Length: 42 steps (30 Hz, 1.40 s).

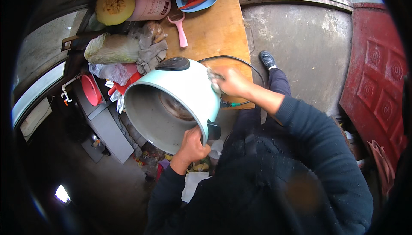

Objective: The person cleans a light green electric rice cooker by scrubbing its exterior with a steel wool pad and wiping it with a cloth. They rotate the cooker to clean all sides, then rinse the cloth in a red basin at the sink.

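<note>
A pale turquoise rice cooker body [190, 80] lies tipped on its side at the table's near end, its open mouth facing lower left. Inside, the round heating plate [175, 106] looks brown and stained. My left hand [194, 144] grips the rim beside a black side handle [213, 130]. Against the outer wall near the base, my right hand [233, 82] presses a bunched grey cloth [214, 78]. A black power cord [238, 58] loops behind that wrist, and a plug with a green part [235, 104] sits at the cooker's base.
On the wooden table [219, 32] are a pink peeler [180, 30], a blue dish of red chillies [196, 8], a cut melon [115, 5], a pink container [151, 4], a napa cabbage [112, 48] and a grey rag [153, 54]. A red panelled door [376, 74] stands at right.
</note>
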Tool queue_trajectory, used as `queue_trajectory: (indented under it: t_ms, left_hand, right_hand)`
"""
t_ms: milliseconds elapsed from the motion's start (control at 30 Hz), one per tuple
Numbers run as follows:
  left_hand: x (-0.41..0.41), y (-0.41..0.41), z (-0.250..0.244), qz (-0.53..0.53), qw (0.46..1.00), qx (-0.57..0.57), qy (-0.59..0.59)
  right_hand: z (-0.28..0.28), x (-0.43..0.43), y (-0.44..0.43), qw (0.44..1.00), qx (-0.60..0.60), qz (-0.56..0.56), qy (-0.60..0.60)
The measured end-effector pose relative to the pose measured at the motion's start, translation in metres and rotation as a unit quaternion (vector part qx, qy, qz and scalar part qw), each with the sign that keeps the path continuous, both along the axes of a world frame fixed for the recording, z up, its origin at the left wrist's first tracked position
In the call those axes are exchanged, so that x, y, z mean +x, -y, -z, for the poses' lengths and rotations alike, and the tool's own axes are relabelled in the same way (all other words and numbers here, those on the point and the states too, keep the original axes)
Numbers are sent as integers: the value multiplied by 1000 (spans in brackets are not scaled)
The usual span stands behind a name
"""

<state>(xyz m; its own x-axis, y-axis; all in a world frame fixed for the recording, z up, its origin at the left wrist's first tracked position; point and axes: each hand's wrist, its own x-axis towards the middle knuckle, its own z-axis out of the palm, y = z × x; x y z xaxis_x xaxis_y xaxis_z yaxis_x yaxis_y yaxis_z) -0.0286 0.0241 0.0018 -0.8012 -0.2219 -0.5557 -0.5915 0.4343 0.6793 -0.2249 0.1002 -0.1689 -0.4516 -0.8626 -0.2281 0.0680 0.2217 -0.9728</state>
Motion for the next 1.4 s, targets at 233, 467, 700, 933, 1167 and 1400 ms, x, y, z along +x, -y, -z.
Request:
queue_trajectory:
  t_ms: [233,467,700,933,1167,1400]
  left_hand:
    - [4,1,-2,34,999,10,-21]
    - [5,0,-6,8,1000,22,15]
    - [-5,11,-19,66,993,51,78]
    - [-66,24,-12,-412,861,290,-70]
    - [-81,13,-9,-350,912,210,-35]
    - [-63,-8,5,-319,933,170,-4]
  right_hand:
    - [1,-30,83,996,79,-41,-15]
    - [15,-8,45,999,46,8,-3]
    - [13,-10,-34,979,106,-101,143]
    - [-16,-69,10,963,18,64,260]
    - [-84,-28,96,965,-216,-130,68]
    - [-71,-31,133,967,-198,-161,6]
